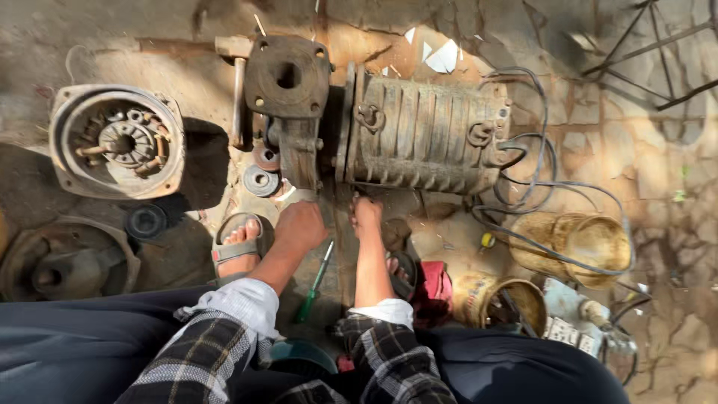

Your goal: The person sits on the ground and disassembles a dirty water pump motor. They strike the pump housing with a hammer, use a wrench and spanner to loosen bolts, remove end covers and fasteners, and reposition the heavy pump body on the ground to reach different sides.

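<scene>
Green screwdriver (317, 280) lies on the ground between the forearms, unused. Left hand (299, 224) is clenched at the pump casing (290, 112), right hand (366, 215) pressed to the ribbed motor (426, 135); grip unclear. End cover (116, 141) already off, main body still joined.

Lower right, on the ground
Lay close together: rusty yellow tin (594, 241), second yellow tin (479, 295), small white printed label (562, 329).
</scene>
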